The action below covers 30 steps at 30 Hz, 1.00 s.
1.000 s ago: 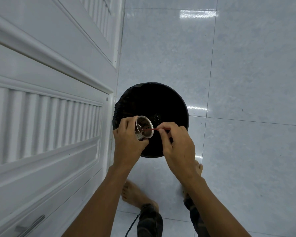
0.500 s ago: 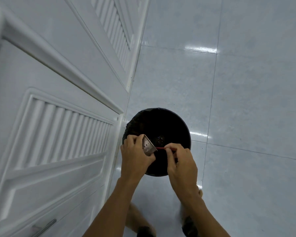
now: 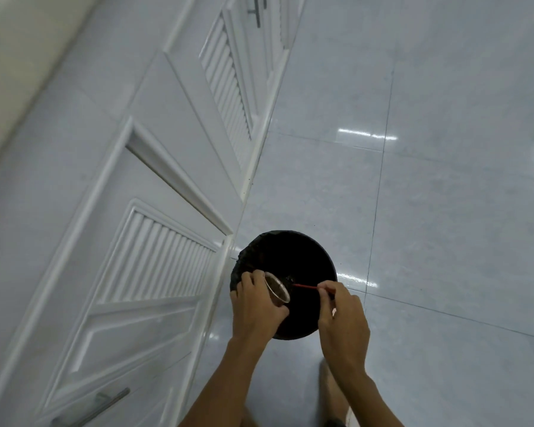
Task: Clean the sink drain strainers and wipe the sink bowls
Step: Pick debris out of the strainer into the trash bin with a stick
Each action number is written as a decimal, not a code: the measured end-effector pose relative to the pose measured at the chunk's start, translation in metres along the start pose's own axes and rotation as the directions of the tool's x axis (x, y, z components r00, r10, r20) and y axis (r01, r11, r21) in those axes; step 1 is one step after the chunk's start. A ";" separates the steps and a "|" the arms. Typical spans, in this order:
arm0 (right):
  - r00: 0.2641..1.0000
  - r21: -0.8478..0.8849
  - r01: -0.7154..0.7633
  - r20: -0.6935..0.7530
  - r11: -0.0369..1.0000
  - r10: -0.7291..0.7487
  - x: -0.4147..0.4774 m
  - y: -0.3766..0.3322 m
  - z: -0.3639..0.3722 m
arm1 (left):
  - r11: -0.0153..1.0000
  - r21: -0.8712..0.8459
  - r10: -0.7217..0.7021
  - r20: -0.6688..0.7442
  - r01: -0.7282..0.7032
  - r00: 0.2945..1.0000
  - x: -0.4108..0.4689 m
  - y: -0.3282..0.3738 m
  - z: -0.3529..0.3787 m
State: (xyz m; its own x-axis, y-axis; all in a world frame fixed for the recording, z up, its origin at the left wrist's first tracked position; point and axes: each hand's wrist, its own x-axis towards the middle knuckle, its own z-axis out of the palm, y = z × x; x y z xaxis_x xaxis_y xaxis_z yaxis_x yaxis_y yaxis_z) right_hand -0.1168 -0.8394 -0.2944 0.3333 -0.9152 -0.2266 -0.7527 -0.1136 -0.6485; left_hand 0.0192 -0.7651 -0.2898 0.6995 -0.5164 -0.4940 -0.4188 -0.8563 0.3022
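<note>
Starting at the left, white louvred cabinet doors [image 3: 154, 266] ran along that side, with a bar handle [image 3: 90, 408] low down, and the tiled floor [image 3: 444, 211] lay beyond. Just beside the doors stood a black bin [image 3: 290, 251], open-topped and dark inside. Over its near rim the left hand [image 3: 256, 306] had its fingers clenched around a metal drain strainer [image 3: 277, 287], tipped on its side so the open mouth faced right, toward the other hand. From that mouth a thin red stick [image 3: 305, 286] ran nearly level to the right hand [image 3: 342, 315], whose fingers pinched its far end; the tip sat at or just past the strainer's rim, though how deep could not be told. Any scraping stroke probably had to follow the stick's long axis leftward into the cup, and nothing stood between. Loosened debris should have fallen into the bin below
</note>
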 end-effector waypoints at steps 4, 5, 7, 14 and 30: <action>0.999 0.006 0.029 -0.019 1.000 -0.029 0.001 -0.034 -0.045 | 0.982 -0.188 -0.018 -0.065 0.006 0.998 -0.022 0.022 -0.048; 0.999 0.009 0.032 -0.011 0.999 -0.032 0.000 -0.044 -0.058 | 0.969 -0.248 -0.031 -0.085 0.009 0.996 -0.030 0.027 -0.062; 0.999 0.023 0.052 0.001 0.998 -0.052 -0.005 -0.067 -0.088 | 0.931 -0.364 -0.059 -0.141 0.004 0.988 -0.048 0.038 -0.092; 0.987 0.197 0.154 -0.082 0.968 -0.140 -0.021 -0.169 -0.208 | 0.852 -0.503 -0.078 -0.400 -0.148 0.913 -0.124 0.079 -0.192; 0.775 0.460 0.589 -0.086 0.665 -0.627 -0.109 -0.407 -0.304 | 0.751 -0.614 -0.381 -0.705 -0.244 0.598 -0.253 0.049 -0.403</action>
State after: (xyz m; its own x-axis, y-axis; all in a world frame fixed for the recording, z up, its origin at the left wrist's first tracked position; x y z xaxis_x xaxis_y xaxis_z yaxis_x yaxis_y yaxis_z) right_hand -0.0195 -0.8111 0.2147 0.6814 -0.6707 0.2931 -0.0433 -0.4366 -0.8986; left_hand 0.0549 -0.6742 0.1788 0.9863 0.0208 0.1635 -0.1297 -0.5143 0.8478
